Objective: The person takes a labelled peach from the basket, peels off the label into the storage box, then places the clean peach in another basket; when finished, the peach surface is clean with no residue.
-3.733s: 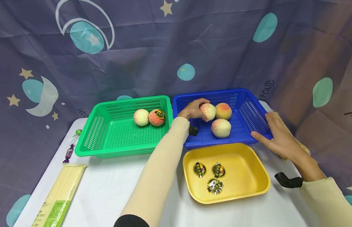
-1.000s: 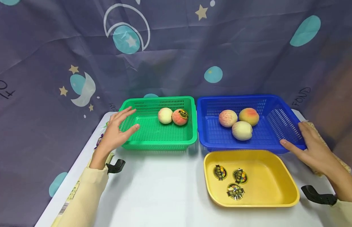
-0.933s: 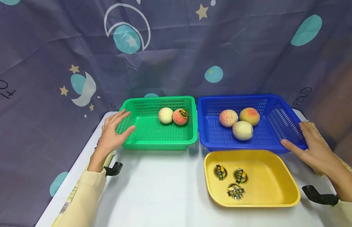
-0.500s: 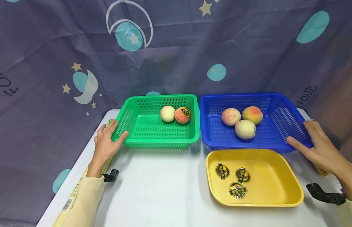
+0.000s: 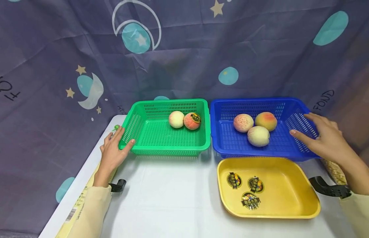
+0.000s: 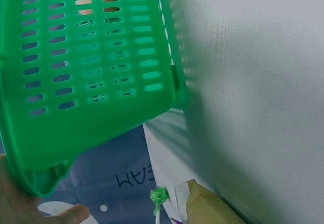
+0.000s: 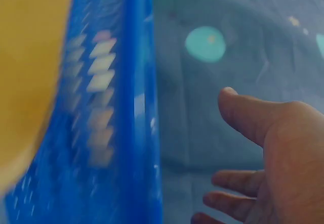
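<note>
I have the left hand (image 5: 111,153) spread at the green basket (image 5: 169,147), frame centre-left, probably steadying it; the right hand (image 5: 330,138), spread and holding nothing, hangs by the blue basket (image 5: 241,154), centre-right.

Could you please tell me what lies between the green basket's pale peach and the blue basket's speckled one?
In the head view, the stickered red peach, then the facing walls of the green basket and the blue basket.
</note>
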Demonstrator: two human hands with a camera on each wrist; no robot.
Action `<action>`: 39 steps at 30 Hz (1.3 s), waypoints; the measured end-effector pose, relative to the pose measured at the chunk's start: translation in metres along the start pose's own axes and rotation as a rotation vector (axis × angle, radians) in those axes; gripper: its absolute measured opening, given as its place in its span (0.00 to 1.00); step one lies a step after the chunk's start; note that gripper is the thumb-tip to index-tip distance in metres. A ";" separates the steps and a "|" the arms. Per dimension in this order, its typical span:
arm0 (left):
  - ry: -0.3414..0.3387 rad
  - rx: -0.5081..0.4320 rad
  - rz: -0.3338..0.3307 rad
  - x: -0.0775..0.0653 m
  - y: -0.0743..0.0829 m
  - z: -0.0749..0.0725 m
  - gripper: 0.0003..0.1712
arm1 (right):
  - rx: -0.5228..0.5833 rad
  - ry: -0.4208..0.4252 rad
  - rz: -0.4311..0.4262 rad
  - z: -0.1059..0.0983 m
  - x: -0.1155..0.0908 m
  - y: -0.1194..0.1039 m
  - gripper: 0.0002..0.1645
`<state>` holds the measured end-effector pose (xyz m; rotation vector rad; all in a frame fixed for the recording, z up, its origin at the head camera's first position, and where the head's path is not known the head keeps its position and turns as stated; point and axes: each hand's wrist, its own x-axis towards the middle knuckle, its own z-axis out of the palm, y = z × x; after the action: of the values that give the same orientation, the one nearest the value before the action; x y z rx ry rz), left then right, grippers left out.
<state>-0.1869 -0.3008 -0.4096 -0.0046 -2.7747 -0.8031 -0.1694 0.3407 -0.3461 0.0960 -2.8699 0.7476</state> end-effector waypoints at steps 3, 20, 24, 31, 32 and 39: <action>0.001 -0.012 -0.013 -0.001 0.000 0.001 0.47 | 0.066 -0.043 -0.052 0.003 0.010 -0.021 0.48; -0.035 -0.045 -0.054 -0.002 0.001 0.001 0.47 | 0.388 -0.199 -0.285 0.062 0.060 -0.137 0.31; -0.021 -0.054 -0.059 -0.004 0.000 0.001 0.47 | 0.430 -0.255 -0.309 0.080 0.071 -0.154 0.31; -0.022 -0.081 -0.072 -0.006 0.000 0.000 0.47 | 0.508 -0.323 -0.360 0.109 0.083 -0.180 0.29; -0.023 -0.081 -0.073 -0.006 0.000 0.000 0.47 | 0.517 -0.329 -0.365 0.113 0.085 -0.184 0.28; -0.036 -0.082 -0.075 -0.006 0.002 -0.001 0.47 | 0.560 -0.369 -0.326 0.135 0.095 -0.212 0.25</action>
<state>-0.1808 -0.2992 -0.4090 0.0716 -2.7880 -0.9441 -0.2608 0.0883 -0.3432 0.8253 -2.7450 1.5616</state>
